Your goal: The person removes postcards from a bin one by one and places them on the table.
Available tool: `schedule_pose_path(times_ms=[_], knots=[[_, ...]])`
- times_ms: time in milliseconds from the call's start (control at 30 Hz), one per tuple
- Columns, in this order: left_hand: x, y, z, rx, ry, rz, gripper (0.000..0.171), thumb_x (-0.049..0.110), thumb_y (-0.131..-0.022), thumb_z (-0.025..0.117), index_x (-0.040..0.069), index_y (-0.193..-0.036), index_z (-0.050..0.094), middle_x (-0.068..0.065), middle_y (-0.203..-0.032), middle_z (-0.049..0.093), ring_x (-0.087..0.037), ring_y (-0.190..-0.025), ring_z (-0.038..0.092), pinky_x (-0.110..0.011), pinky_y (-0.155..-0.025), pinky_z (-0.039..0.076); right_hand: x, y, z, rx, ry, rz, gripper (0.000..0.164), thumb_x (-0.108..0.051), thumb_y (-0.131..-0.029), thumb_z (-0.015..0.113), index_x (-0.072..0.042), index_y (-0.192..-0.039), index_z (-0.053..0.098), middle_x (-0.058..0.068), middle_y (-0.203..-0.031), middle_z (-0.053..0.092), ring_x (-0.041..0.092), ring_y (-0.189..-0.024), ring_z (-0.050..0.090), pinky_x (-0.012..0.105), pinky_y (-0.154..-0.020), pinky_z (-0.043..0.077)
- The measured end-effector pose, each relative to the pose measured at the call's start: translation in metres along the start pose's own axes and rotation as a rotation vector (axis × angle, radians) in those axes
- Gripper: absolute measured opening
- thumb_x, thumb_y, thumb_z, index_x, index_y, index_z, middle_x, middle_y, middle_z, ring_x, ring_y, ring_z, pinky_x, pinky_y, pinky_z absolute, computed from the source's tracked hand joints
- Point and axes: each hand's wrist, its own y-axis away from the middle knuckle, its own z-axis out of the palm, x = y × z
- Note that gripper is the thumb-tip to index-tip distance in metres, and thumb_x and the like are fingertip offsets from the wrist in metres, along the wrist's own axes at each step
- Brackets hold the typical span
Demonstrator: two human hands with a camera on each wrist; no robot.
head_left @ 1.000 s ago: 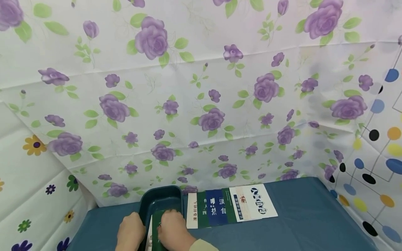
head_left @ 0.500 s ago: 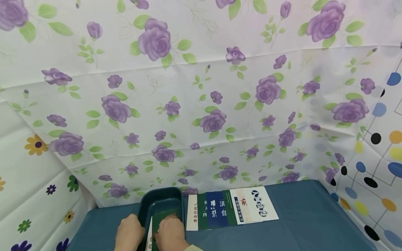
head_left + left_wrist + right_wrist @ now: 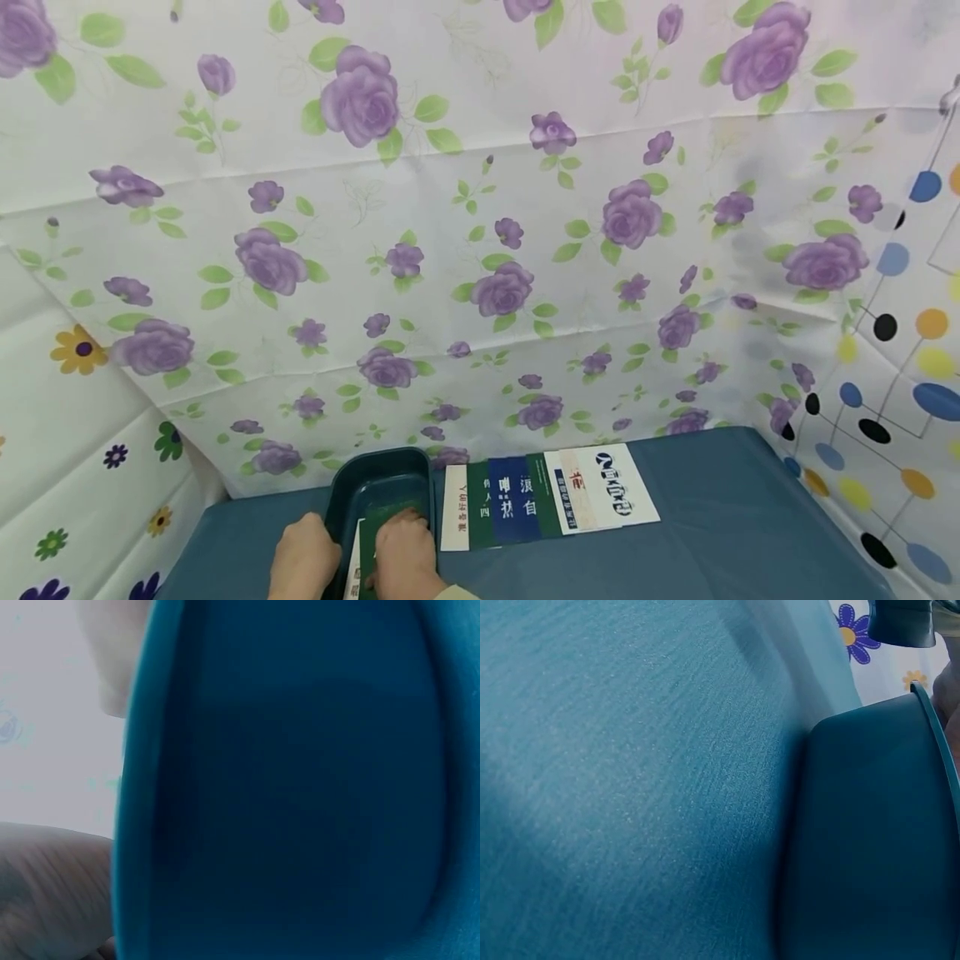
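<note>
I see open blue table (image 3: 720,517) at lower right of the head frame. At bottom centre, the tray (image 3: 375,483) and the books (image 3: 547,498) just beside it block my way; flowered sheets (image 3: 480,250) wall off everything behind.

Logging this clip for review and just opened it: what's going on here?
A person works with both hands at a dark teal tray on a blue tabletop. The right hand presses a green booklet that lies in the tray, while the left hand holds the tray's left rim. More booklets lie fanned out flat on the table just right of the tray.
</note>
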Motion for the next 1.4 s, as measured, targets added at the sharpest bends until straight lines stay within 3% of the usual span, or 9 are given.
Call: schedule_pose_path(times_ms=[333, 533, 733, 833, 1033, 1133, 1400], knots=[[-0.001, -0.003, -0.002, -0.047, 0.003, -0.021, 0.019, 0.011, -0.080, 0.063, -0.005, -0.091, 0.059, -0.015, -0.075, 0.056, -0.032, -0.066, 0.057, -0.043, -0.057, 0.047, -0.002, -0.006, -0.002, -0.134, -0.115, 0.009, 0.097, -0.067, -0.053, 0.076, 0.000, -0.121, 0.056, 0.015, -0.109, 0.058, 0.028, -0.092, 0.057, 0.032, -0.075, 0.048], [0.001, -0.004, 0.000, -0.054, -0.009, -0.028, 0.022, 0.012, -0.081, 0.064, -0.006, -0.093, 0.059, -0.015, -0.076, 0.056, -0.032, -0.067, 0.058, -0.043, -0.058, 0.048, -0.001, -0.011, 0.003, -0.152, -0.178, 0.050, 0.105, -0.065, -0.047, 0.080, 0.001, -0.125, 0.052, 0.018, -0.112, 0.054, 0.031, -0.096, 0.055, 0.036, -0.081, 0.046], [0.003, -0.001, 0.001, -0.060, -0.005, -0.010, 0.016, 0.011, -0.081, 0.063, -0.004, -0.087, 0.059, -0.012, -0.072, 0.055, -0.028, -0.062, 0.055, -0.040, -0.054, 0.046, -0.001, -0.016, 0.007, -0.183, -0.322, 0.107, 0.104, -0.056, -0.054, 0.081, 0.000, -0.132, 0.044, 0.022, -0.121, 0.045, 0.035, -0.105, 0.050, 0.038, -0.083, 0.046], [0.002, -0.002, 0.001, -0.065, -0.003, -0.012, 0.013, 0.011, -0.081, 0.063, -0.001, -0.084, 0.060, -0.011, -0.070, 0.054, -0.026, -0.060, 0.055, -0.038, -0.053, 0.045, -0.001, -0.016, 0.005, -0.194, -0.331, 0.111, 0.101, -0.056, -0.056, 0.081, -0.002, -0.133, 0.043, 0.021, -0.122, 0.042, 0.035, -0.105, 0.048, 0.038, -0.081, 0.046], [0.003, -0.002, 0.001, -0.033, -0.012, -0.009, 0.011, 0.009, -0.081, 0.063, 0.000, -0.081, 0.058, -0.010, -0.068, 0.054, -0.025, -0.058, 0.054, -0.039, -0.052, 0.044, -0.003, -0.010, -0.006, -0.108, -0.286, 0.073, 0.075, -0.041, -0.063, 0.082, -0.004, -0.120, 0.053, 0.015, -0.105, 0.046, 0.027, -0.090, 0.047, 0.032, -0.074, 0.047], [0.004, -0.001, 0.000, -0.023, -0.019, -0.003, 0.013, 0.010, -0.081, 0.063, -0.002, -0.083, 0.059, -0.012, -0.069, 0.055, -0.026, -0.059, 0.055, -0.040, -0.053, 0.046, -0.003, -0.004, -0.010, -0.060, -0.287, 0.057, 0.061, -0.034, -0.070, 0.079, -0.004, -0.118, 0.055, 0.013, -0.103, 0.047, 0.026, -0.091, 0.048, 0.030, -0.075, 0.047], [0.004, -0.004, 0.000, -0.083, -0.033, -0.031, 0.020, 0.013, -0.083, 0.064, -0.004, -0.092, 0.059, -0.014, -0.075, 0.056, -0.028, -0.064, 0.056, -0.041, -0.056, 0.047, -0.001, 0.001, -0.010, 0.022, -0.264, 0.024, 0.041, -0.028, -0.082, 0.070, -0.006, -0.114, 0.056, 0.012, -0.101, 0.049, 0.025, -0.092, 0.050, 0.029, -0.076, 0.046]])
